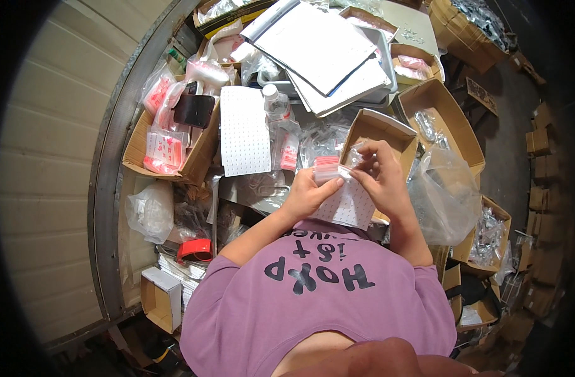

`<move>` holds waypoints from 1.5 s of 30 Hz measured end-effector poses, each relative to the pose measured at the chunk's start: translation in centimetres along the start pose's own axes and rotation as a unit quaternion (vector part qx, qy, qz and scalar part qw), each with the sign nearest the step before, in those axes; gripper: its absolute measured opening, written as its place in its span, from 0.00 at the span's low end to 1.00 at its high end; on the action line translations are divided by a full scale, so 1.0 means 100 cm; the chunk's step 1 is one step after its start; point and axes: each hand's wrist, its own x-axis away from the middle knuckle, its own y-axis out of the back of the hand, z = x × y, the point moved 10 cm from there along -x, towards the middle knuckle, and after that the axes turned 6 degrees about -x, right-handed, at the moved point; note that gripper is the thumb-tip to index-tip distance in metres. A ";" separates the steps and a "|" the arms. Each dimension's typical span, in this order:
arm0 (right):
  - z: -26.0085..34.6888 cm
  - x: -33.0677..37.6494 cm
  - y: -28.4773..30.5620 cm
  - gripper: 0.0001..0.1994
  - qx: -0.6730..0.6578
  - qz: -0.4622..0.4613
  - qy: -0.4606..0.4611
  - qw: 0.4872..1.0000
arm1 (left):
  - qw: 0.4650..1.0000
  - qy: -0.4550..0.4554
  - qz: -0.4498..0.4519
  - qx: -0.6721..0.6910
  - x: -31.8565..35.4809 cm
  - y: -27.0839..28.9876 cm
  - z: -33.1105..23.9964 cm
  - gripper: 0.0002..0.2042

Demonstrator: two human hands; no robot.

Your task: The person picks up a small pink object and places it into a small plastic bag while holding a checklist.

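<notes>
My left hand (314,193) pinches the bags (326,166), probably steadying them for my right hand (383,179) at their edge; right grip unclear.

"What's by the clear bottle (276,105)?"
"A black phone (194,112), off to its left."
"And past the bottle?"
"A pile of white papers (319,47), a bit to the right."
"What's nearer us than the bottle?"
"A curved red thing (195,250), on its left, and an open box (158,301), nearer still."
</notes>
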 end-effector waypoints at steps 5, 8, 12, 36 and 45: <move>-0.005 0.002 -0.002 0.18 -0.069 0.009 0.000 0.998 | 1.000 0.000 0.011 -0.015 -0.002 -0.003 -0.002 0.12; -0.004 0.001 0.006 0.19 -0.071 -0.009 0.020 0.997 | 1.000 0.018 0.000 0.004 -0.001 -0.001 -0.001 0.12; 0.000 -0.004 0.036 0.19 0.125 -0.099 0.053 0.986 | 0.997 0.038 -0.021 0.060 -0.001 0.004 0.008 0.12; -0.017 -0.005 -0.009 0.14 0.018 0.076 -0.008 0.997 | 0.999 -0.008 0.043 -0.025 -0.003 -0.006 0.009 0.13; -0.008 -0.012 0.043 0.09 0.280 -0.113 0.039 0.953 | 0.996 0.076 0.038 0.012 -0.001 0.000 0.023 0.13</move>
